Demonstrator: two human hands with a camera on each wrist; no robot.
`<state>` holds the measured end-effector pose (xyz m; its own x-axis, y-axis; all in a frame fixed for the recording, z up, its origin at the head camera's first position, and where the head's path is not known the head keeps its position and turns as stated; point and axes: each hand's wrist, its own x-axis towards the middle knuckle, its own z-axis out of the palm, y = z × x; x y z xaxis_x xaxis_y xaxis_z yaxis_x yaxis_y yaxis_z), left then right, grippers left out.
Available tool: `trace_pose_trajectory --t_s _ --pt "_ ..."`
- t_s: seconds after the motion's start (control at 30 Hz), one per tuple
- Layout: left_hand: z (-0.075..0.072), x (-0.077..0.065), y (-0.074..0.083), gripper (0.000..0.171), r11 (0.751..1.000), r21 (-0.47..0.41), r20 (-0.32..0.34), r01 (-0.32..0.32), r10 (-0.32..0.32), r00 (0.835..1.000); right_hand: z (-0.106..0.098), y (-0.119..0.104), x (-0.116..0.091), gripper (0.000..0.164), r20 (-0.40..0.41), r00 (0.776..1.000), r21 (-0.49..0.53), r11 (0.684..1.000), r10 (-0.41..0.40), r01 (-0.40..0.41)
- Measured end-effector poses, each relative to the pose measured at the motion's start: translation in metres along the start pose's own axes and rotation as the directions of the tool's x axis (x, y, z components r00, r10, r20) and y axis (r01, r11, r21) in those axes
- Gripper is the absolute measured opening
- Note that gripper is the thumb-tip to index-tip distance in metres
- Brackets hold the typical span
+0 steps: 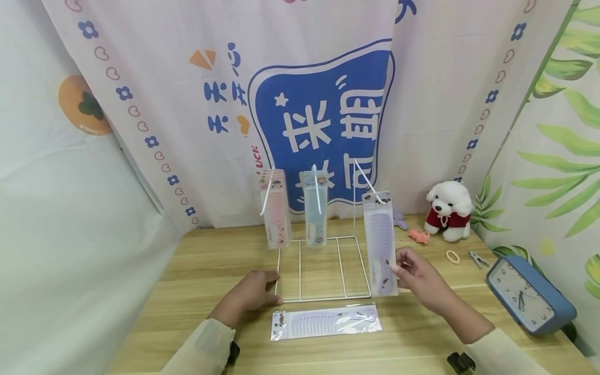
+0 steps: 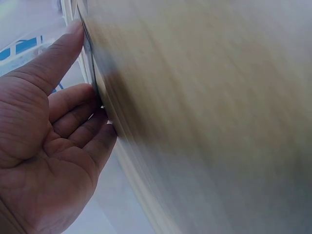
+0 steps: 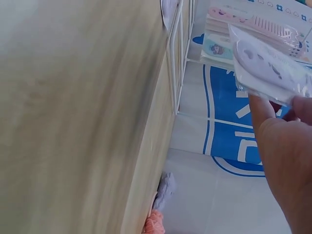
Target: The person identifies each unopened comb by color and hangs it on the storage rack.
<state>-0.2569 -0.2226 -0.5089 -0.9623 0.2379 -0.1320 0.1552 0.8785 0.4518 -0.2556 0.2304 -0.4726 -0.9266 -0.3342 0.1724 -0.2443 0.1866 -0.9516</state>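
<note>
A white wire display rack [image 1: 300, 271] stands on the table, with hooks at its top. My left hand [image 1: 255, 289] rests at the rack's front left corner, thumb and fingers spread apart against the base wire. With its thumb and fingers, my right hand [image 1: 419, 273] pinches the lower right edge of a packaged purple comb [image 1: 380, 245], which is at the tip of the right hook. In the right wrist view, that comb's package [image 3: 270, 68] is tilted above the fingertips. Another packaged purple comb [image 1: 328, 322] lies flat in front of the rack.
Packaged pink combs [image 1: 275, 208] hang on the left hook, packaged blue combs [image 1: 316, 208] on the middle one. To the right are a plush dog [image 1: 450, 208], a coral hair tie [image 1: 419, 236], a yellow ring-shaped clip [image 1: 452, 257], a metallic clip [image 1: 478, 259] and a blue clock [image 1: 529, 294].
</note>
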Motion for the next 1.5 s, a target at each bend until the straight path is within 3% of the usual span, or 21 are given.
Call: trace_pose_trajectory --t_s 0.4,0.57,0.77,1.0,1.27,1.5 --pt "0.001 -0.001 -0.002 0.076 1.0 -0.018 0.007 0.002 -0.002 1.0 0.009 0.006 0.082 0.018 -0.082 0.989 0.04 0.992 0.121 -0.118" --pt "0.0 -0.001 -0.001 0.077 1.0 -0.011 0.008 -0.008 0.008 1.0 0.007 0.013 0.107 0.023 -0.1 0.987 -0.03 0.992 0.122 -0.126" --pt "0.001 0.0 -0.002 0.076 1.0 0.007 0.001 -0.012 0.012 1.0 0.005 0.017 0.131 0.026 -0.109 0.992 -0.201 0.976 0.062 -0.083" --pt "0.0 -0.001 0.0 0.077 1.0 0.005 0.004 0.003 -0.003 1.0 0.006 0.018 0.15 0.027 -0.133 0.99 -0.302 0.949 0.051 -0.09" --pt "-0.001 -0.002 0.002 0.077 1.0 0.003 0.012 0.022 -0.022 1.0 0.008 0.019 0.156 0.03 -0.143 0.987 -0.284 0.953 0.071 -0.11" --pt "-0.001 -0.003 0.001 0.076 1.0 0.007 0.006 0.012 -0.012 1.0 0.01 0.016 0.156 0.024 -0.141 0.988 -0.274 0.956 0.068 -0.105"
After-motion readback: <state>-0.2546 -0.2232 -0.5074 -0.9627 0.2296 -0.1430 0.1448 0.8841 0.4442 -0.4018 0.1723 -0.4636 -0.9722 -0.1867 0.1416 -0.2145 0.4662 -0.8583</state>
